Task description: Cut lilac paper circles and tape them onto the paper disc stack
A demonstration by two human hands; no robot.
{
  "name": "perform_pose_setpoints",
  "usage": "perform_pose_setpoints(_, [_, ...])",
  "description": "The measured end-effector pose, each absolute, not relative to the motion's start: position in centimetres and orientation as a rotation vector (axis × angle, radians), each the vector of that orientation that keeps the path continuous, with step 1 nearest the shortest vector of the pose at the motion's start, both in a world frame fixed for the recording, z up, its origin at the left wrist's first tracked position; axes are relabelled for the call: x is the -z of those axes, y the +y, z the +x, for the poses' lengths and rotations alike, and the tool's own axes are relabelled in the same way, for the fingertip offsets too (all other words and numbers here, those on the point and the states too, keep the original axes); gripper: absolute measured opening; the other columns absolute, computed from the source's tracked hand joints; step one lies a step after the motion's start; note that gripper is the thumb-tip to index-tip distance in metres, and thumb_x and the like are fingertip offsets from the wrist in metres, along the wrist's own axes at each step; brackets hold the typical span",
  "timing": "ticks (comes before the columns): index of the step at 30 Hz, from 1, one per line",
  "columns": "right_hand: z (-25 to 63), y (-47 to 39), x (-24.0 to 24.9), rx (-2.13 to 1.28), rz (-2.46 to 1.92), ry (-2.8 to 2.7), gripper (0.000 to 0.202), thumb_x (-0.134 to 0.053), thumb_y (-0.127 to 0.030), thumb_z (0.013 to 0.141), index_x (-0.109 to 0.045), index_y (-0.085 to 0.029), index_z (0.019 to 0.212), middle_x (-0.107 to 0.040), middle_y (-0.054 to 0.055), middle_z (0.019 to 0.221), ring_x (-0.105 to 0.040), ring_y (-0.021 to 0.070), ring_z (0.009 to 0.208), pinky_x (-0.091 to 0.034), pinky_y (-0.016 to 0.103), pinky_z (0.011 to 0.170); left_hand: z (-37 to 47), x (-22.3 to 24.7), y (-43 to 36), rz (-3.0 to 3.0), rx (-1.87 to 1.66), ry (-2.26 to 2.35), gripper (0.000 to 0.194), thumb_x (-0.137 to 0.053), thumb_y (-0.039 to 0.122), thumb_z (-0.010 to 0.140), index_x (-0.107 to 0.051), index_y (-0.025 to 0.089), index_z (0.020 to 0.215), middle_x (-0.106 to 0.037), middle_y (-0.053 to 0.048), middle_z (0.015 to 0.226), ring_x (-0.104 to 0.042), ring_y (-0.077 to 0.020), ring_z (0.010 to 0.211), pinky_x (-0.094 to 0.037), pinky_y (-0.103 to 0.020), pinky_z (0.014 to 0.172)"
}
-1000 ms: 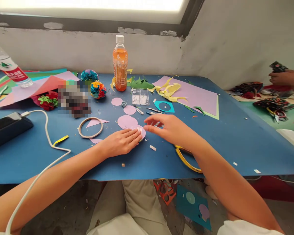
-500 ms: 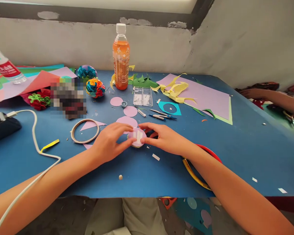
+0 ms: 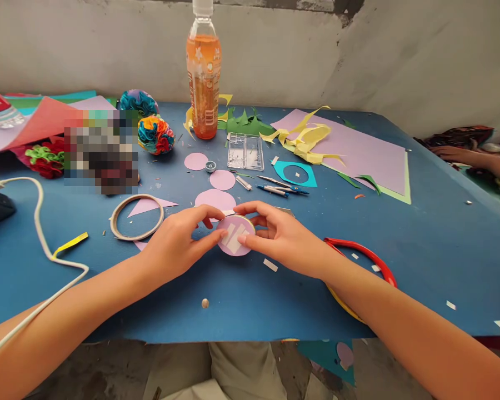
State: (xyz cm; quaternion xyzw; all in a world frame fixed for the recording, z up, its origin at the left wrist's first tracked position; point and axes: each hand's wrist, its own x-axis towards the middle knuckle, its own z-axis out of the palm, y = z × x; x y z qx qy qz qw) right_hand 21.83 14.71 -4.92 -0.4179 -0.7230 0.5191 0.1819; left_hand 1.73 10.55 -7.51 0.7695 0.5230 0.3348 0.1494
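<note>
A small purple paper circle (image 3: 235,250) with white tape strips (image 3: 232,236) across its face is between my hands, tilted toward me. My left hand (image 3: 179,238) is closed on its left edge, thumb in front and index finger at the top. From the right, my right hand (image 3: 281,236) grips the circle, its thumb pressed on the strips and its other fingers behind. A narrow white piece (image 3: 228,213) shows at the circle's top edge by the fingertips. Just behind lies a larger purple paper circle (image 3: 214,199), partly hidden by my hands.
A tape roll (image 3: 113,219) lies left; red-handled scissors (image 3: 375,255) lie partly under my right forearm. Behind are compasses (image 3: 281,190), a clear plastic case (image 3: 245,153), an orange drink bottle (image 3: 204,83) and paper scraps. A white cable (image 3: 39,214) crosses my left forearm. Another person's arm (image 3: 479,162) is far right.
The purple circle has been lifted and tilted up toward me, still in both hands. A white piece now shows at its top edge. The camera view has moved closer and lower.
</note>
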Motion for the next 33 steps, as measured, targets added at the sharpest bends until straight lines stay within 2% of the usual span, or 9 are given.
perform_pose_setpoints(5, [21.6, 14.1, 5.0, -1.355, -1.099, -2.038, 0.030, -0.059, -0.032, 0.082, -0.057, -0.021, 0.110, -0.063, 0.005, 0.107, -0.063, 0.0172, 0.091, -0.056, 0.033, 0.078, 1.5, 7.3, 10.7, 2.616, -1.159, 1.270, 0.009, -0.056, 0.018, 0.087, -0.058, 0.017, 0.095, -0.070, -0.006, 0.098, -0.066, -0.0135, 0.085, -0.052, -0.024, 0.074])
perform_pose_setpoints(9, [21.5, 13.5, 4.6, -1.204, -1.077, -2.081, 0.027, -0.061, -0.029, 0.081, -0.059, -0.020, 0.106, -0.065, 0.004, 0.102, -0.064, 0.0163, 0.087, -0.057, 0.031, 0.077, 1.1, 6.8, 10.7, 2.902, -1.131, 1.190, 0.008, -0.055, 0.014, 0.087, -0.060, 0.018, 0.093, -0.070, -0.007, 0.098, -0.068, -0.0149, 0.081, -0.051, -0.025, 0.067])
perform_pose_setpoints(13, [21.5, 13.1, 4.2, -1.100, -1.063, -2.115, 0.026, -0.062, -0.026, 0.080, -0.059, -0.021, 0.105, -0.066, 0.003, 0.100, -0.064, 0.0157, 0.086, -0.058, 0.029, 0.076, 0.7, 6.2, 10.4, 3.041, -1.079, 1.153, 0.016, -0.056, 0.013, 0.086, -0.060, 0.020, 0.099, -0.070, -0.006, 0.099, -0.068, -0.0153, 0.086, -0.051, -0.025, 0.068])
perform_pose_setpoints(16, [21.5, 12.8, 4.1, -1.059, -1.030, -2.130, 0.026, -0.062, -0.027, 0.080, -0.060, -0.021, 0.105, -0.066, 0.002, 0.097, -0.064, 0.0141, 0.083, -0.058, 0.026, 0.074, 0.7, 6.0, 10.2, 3.031, -1.091, 1.127, 0.013, -0.056, 0.014, 0.086, -0.059, 0.019, 0.097, -0.070, -0.006, 0.095, -0.067, -0.0148, 0.084, -0.051, -0.025, 0.068])
perform_pose_setpoints(28, [21.4, 12.2, 3.8, -1.120, -1.006, -2.057, 0.026, -0.065, -0.028, 0.078, -0.061, -0.022, 0.103, -0.066, 0.001, 0.096, -0.064, 0.0131, 0.080, -0.060, 0.024, 0.069, 0.5, 5.7, 10.2, 3.009, -1.125, 1.052, 0.010, -0.056, 0.015, 0.086, -0.061, 0.020, 0.092, -0.071, -0.004, 0.091, -0.068, -0.0150, 0.081, -0.054, -0.025, 0.068])
perform_pose_setpoints(33, [21.5, 12.2, 3.6, -1.149, -1.031, -2.010, 0.024, -0.064, -0.030, 0.079, -0.060, -0.023, 0.102, -0.064, 0.003, 0.098, -0.064, 0.0155, 0.082, -0.061, 0.027, 0.067, 0.6, 6.0, 10.0, 2.933, -1.208, 1.063, 0.010, -0.058, 0.017, 0.085, -0.062, 0.022, 0.092, -0.071, -0.004, 0.094, -0.068, -0.0145, 0.083, -0.054, -0.025, 0.070])
